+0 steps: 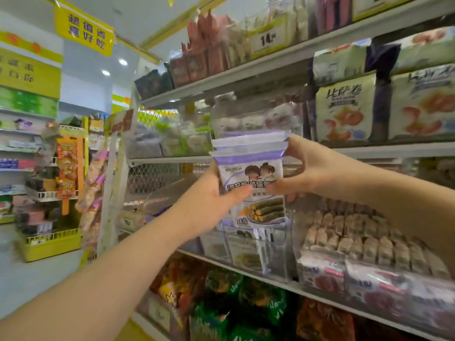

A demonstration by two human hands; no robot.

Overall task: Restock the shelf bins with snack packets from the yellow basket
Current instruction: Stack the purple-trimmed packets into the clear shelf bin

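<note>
A stack of several white-and-purple snack packets with a seaweed-roll picture is held up in front of the shelf. My left hand grips the stack from the left, thumb across the front packet. My right hand holds the stack's right edge, fingers curled round it. Directly below stands a clear plastic shelf bin with a few of the same packets inside. The yellow basket is not in view.
Clear bins of wrapped sweets fill the shelf to the right. Large snack bags stand on the shelf above. Green and red packets crowd the shelf below. An aisle floor and a yellow display rack lie to the left.
</note>
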